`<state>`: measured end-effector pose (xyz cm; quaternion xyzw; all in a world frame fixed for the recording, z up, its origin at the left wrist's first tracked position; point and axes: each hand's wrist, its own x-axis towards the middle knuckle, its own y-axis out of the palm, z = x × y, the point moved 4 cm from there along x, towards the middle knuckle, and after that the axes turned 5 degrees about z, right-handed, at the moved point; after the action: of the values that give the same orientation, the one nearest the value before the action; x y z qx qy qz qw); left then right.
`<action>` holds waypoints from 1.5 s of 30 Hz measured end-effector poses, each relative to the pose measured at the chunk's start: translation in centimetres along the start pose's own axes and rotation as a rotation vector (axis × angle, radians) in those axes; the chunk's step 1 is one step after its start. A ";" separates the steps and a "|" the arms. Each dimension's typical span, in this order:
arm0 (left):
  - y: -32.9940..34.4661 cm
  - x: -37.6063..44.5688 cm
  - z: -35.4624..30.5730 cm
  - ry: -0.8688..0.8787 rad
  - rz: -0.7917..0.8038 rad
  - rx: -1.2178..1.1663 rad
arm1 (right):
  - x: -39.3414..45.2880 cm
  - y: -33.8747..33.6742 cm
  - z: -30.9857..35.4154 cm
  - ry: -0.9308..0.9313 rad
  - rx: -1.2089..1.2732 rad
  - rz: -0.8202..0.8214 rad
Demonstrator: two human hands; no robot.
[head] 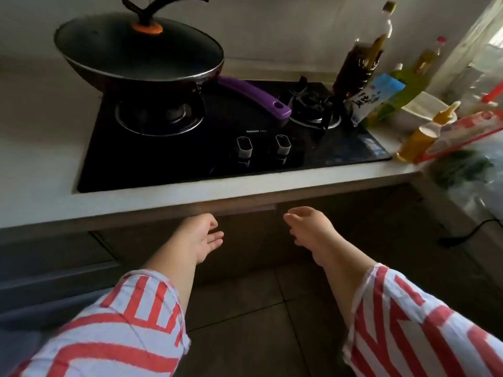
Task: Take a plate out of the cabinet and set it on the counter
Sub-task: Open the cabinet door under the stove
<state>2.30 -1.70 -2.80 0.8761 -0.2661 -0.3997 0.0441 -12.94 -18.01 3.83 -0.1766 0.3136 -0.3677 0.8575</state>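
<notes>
Reaching left hand [202, 235], right hand [310, 231], open, empty

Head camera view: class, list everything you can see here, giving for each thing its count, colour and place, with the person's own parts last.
Counter: one, pale, across the middle.
Hob: one, black glass, set into the counter.
Wok: one, dark, lidded, on the left burner.
Wok handle: one, purple, pointing right.
Knobs: two, silver, at the hob's front.
Right burner: one, black, bare.
Bottles: several, brown, yellow and green, right of the hob; exact count unclear.
Bags: several, clear, red and blue-white, far right.
Cabinet doors: dark, shut, under the counter.
Floor tiles: dark, below.
Sleeves: two, red-and-white striped.
Left hand: empty, fingers open, near the cabinet.
Right hand: empty, likewise.
</notes>
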 end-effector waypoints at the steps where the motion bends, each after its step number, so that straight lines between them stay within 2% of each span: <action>1: 0.0 0.7 0.0 -0.002 -0.011 -0.051 | 0.5 0.3 -0.1 0.010 0.004 0.004; 10: 1.2 4.0 0.2 0.078 -0.002 -0.432 | 2.2 1.0 -3.5 0.072 0.073 0.003; 18: 0.7 2.8 3.0 0.021 -0.003 -0.346 | 1.5 -0.4 -3.7 0.056 0.076 0.010; 21: 0.1 1.4 4.5 0.009 -0.056 -0.305 | 0.6 0.1 -3.7 0.033 0.006 0.057; 24: -1.1 -0.4 6.3 0.004 -0.161 -0.231 | -0.6 1.6 -3.9 -0.031 -0.125 0.169; 29: -4.4 -4.2 8.5 0.061 -0.305 0.029 | -3.4 6.3 -4.6 -0.153 -0.341 0.459; 33: -7.0 -7.3 9.4 0.018 -0.364 0.174 | -7.2 10.8 -4.9 -0.232 -0.462 0.648; 37: -10.1 -10.6 9.7 -0.037 -0.341 0.334 | -11.4 15.3 -4.8 -0.332 -0.626 0.823; 45: -17.6 -15.5 8.8 -0.053 -0.336 0.575 | -16.9 24.5 -4.3 -0.208 -0.422 0.916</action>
<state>-4.83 22.28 -3.34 0.8735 -0.2211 -0.3324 -0.2785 -12.11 10.61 -5.57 -0.2262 0.3393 0.1364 0.9028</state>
